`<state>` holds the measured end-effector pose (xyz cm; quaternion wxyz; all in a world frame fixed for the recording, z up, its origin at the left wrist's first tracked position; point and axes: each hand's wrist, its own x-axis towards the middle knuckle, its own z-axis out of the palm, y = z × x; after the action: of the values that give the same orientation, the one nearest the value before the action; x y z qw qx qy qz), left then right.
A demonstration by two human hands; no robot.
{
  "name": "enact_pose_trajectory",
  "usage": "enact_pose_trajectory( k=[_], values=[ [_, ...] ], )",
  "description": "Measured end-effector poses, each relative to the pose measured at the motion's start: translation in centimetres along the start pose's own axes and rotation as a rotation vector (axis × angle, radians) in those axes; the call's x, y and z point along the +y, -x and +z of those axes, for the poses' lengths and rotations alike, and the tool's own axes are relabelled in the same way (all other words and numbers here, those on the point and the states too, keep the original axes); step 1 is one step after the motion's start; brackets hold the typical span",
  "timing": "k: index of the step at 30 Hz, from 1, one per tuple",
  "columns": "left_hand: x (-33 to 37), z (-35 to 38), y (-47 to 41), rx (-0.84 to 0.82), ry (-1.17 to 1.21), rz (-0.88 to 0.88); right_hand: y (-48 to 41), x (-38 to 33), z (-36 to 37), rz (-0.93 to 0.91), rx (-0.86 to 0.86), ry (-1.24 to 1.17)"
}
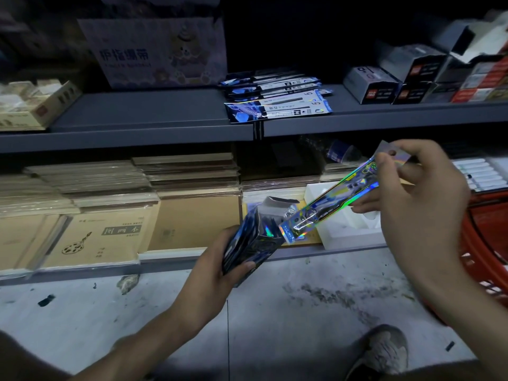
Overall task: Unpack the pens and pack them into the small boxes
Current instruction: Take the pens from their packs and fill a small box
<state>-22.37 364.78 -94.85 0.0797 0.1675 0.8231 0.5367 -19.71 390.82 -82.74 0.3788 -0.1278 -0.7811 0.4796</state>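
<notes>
Upper shelf (137,111): carton (33,105) at left edge, large box (156,50) at the back, left of centre. Pile of pen packets (277,97) mid-shelf, reaching the front edge. Stacked boxes (412,78) along the right end.

Lower shelf (178,264): notebook stacks (110,215) fill left and middle, tray (343,229) right of them at the front edge, row of pens (481,174) far right.

Floor (275,325): basket (489,243) at right, shoe (384,350) in front of it.

Left hand (209,270) holds small box (247,243) at the lower shelf's front edge. Right hand (420,202), up-right of it, holds pen packet (330,199) slanting down-left over the tray, lower end at the box's open top.
</notes>
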Motion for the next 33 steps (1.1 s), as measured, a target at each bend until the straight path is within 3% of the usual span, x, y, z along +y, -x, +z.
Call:
enact_pose_trajectory(
  k=[18,29,33],
  values=[
    [0.3,0.2,0.3,0.002,-0.094,0.037,0.5,0.0,1.0,-0.204,0.012,0.156],
    [0.3,0.3,0.0,-0.001,-0.174,0.065,1.5,0.3,1.6,-0.223,-0.031,0.210],
    [0.6,0.6,-0.2,0.025,-0.120,0.023,2.5,0.7,2.5,-0.076,-0.083,0.107]
  ],
)
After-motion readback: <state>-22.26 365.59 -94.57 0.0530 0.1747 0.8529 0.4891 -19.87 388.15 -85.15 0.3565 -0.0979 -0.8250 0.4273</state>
